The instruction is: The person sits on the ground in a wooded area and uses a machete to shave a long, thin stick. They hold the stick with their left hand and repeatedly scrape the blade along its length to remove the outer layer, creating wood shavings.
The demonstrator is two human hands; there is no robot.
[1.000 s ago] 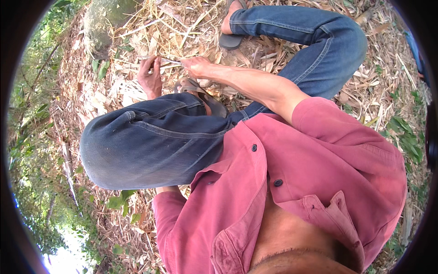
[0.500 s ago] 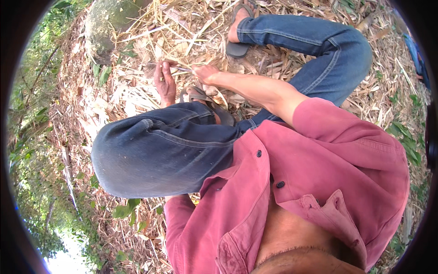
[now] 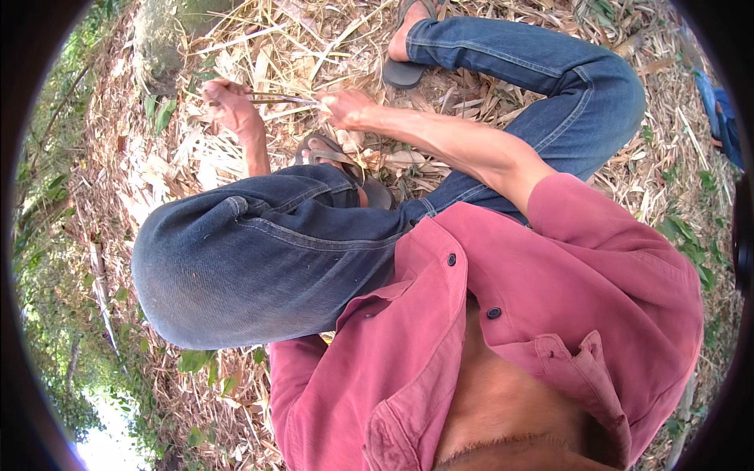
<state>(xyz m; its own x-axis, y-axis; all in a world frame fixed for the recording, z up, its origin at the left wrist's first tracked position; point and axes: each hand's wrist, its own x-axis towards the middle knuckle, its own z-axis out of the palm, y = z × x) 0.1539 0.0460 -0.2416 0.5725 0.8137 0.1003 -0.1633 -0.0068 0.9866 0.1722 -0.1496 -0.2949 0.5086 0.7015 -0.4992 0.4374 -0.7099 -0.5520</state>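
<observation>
Fingers of the left hand [image 3: 228, 106] are curled shut around one end of a thin strip [image 3: 283, 99], a slender pale-green sliver that runs nearly level toward 3 o'clock. Fingers of the right hand [image 3: 345, 108] are closed on its other end, pinching it near the knuckles; how the thumb sits there is too small to tell. The strip hangs taut between both hands, above the ground, at about 11 o'clock from the middle of the view.

Left forearm drops from the hand toward 6 o'clock and goes behind the left knee [image 3: 236, 267], which is clad in dark blue jeans and fills the centre-left. Right forearm runs from the hand toward 4 o'clock into a rolled red sleeve of an open shirt [image 3: 550, 314] with dark buttons.

Just below the strip, at 6 o'clock from it, lies a foot in a sandal [image 3: 338, 157]. The other leg bends across the top, its foot in a dark sandal [image 3: 404, 47] at 12 o'clock.

Dry leaves [image 3: 196, 165] and straw-coloured husks cover the ground all around the hands. A grey-green trunk [image 3: 169, 35] stands at 11 o'clock, just beyond the left hand. Green plants fringe the rim at 9 o'clock and 3 o'clock.
</observation>
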